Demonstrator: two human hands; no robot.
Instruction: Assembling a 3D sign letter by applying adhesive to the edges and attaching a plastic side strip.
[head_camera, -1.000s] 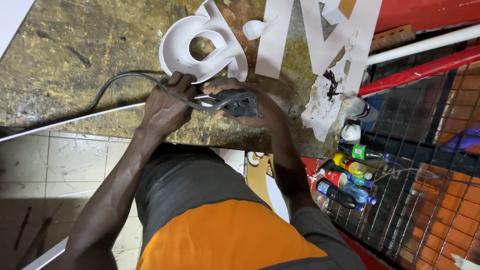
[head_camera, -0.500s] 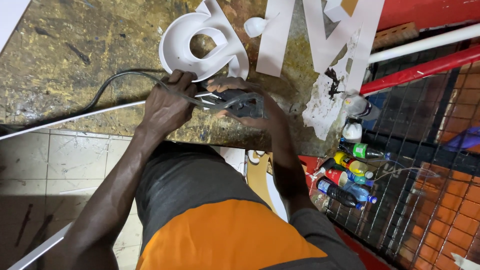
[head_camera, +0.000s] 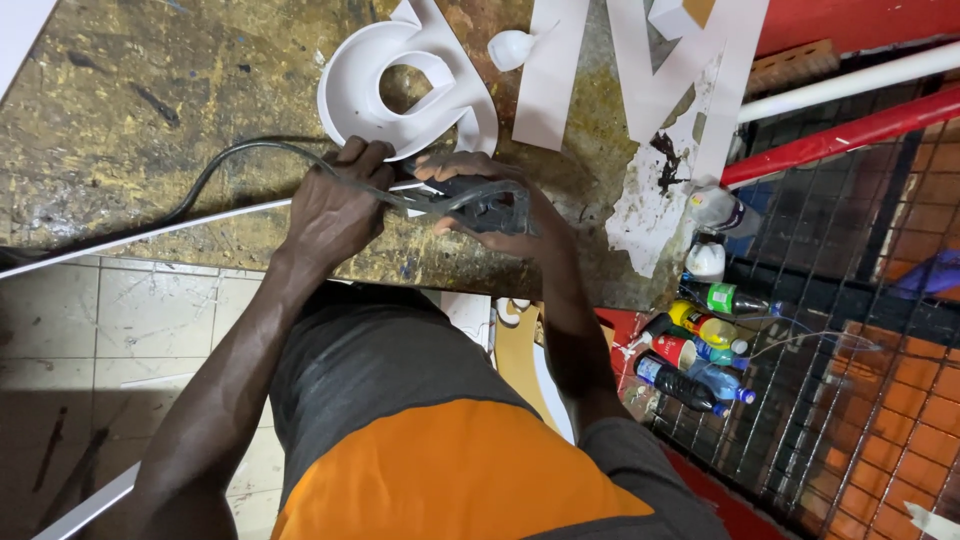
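Paint-stained workbench (head_camera: 120, 110) is seen from above. At its near edge, a dark corded hand tool (head_camera: 490, 205) is clenched by the right hand (head_camera: 500, 200), while its cable (head_camera: 230, 160) is gripped by the left hand (head_camera: 335, 205), seemingly for control. White curved sign letter (head_camera: 400, 90) lies just beyond.

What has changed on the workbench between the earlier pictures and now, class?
Very little. The left hand and right hand stay closed on the dark corded tool at the bench edge, shifting only slightly. The white curved letter, flat white strip and bottles stayed put.
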